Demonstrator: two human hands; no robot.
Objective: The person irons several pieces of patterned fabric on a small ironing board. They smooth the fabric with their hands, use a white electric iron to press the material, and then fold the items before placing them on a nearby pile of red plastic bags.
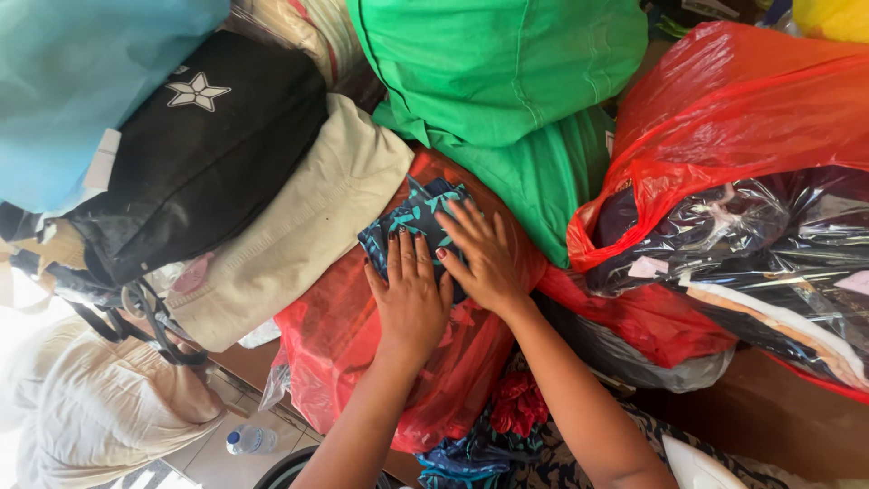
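Both my hands lie flat on a folded dark-blue cloth with a teal leaf pattern (418,215). The cloth rests on top of a full red plastic bag (337,337). My left hand (410,294) presses the near side of the cloth, fingers together and pointing away from me. My right hand (482,254) lies beside it, fingers spread over the right edge of the cloth and onto the red bag. Neither hand grips anything.
Stuffed bags crowd all around: a green one (507,72) behind, a cream one (299,226) and a black one with a white star (204,154) to the left, a red bag of clear-wrapped clothes (724,118) at right. A plastic bottle (250,440) lies on the floor below.
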